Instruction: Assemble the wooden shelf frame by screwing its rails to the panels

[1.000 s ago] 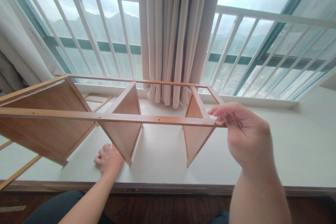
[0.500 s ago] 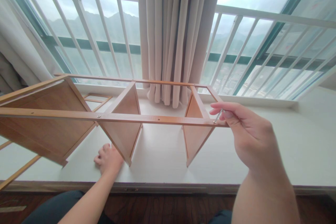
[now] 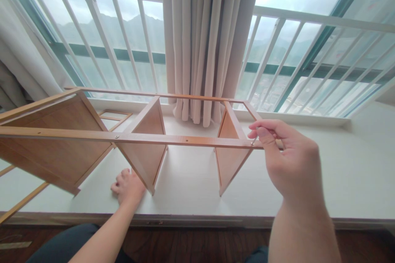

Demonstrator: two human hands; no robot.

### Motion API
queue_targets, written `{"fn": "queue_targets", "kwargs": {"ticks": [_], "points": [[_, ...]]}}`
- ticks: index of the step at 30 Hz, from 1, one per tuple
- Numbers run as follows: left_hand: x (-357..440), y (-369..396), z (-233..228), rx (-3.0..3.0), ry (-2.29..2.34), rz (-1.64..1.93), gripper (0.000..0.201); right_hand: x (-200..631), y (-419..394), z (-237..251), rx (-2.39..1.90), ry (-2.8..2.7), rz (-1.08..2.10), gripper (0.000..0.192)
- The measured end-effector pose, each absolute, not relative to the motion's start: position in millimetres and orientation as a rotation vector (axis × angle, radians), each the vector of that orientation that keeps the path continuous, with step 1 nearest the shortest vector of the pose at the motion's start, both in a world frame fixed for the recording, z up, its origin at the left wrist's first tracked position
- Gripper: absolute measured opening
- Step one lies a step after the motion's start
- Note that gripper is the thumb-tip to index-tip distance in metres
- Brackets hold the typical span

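I see my right hand (image 3: 288,160) pinching a thin metal tool (image 3: 253,141) against the wooden rack (image 3: 173,140); my left hand (image 3: 128,186) lies loosely curled, holding nothing, beside a shelf panel (image 3: 145,139)

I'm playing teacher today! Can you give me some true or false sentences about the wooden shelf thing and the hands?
1. The right hand pinches a thin silvery metal tool at the end of the light brown wooden shelf frame. True.
2. The left hand is raised in the air. False: it rests on the white window ledge, beside a panel's lower corner.
3. The beige curtain hangs behind the frame. True.
4. The frame stands on a green carpet. False: it sits on the white ledge.
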State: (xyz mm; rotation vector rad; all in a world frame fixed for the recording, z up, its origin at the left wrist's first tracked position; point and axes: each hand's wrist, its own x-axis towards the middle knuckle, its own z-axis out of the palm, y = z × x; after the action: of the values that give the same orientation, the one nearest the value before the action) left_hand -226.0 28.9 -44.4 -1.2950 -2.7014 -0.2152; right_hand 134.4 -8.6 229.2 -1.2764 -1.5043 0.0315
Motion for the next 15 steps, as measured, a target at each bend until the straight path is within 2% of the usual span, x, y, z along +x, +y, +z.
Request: {"fn": "queue_targets", "kwargs": {"ticks": [15], "points": [[-226.5, 29.0, -45.5, -1.285, -2.708, -0.250, 0.041, 141.9, -1.8, 221.2, -1.251, -1.510, 0.055, 0.018]]}}
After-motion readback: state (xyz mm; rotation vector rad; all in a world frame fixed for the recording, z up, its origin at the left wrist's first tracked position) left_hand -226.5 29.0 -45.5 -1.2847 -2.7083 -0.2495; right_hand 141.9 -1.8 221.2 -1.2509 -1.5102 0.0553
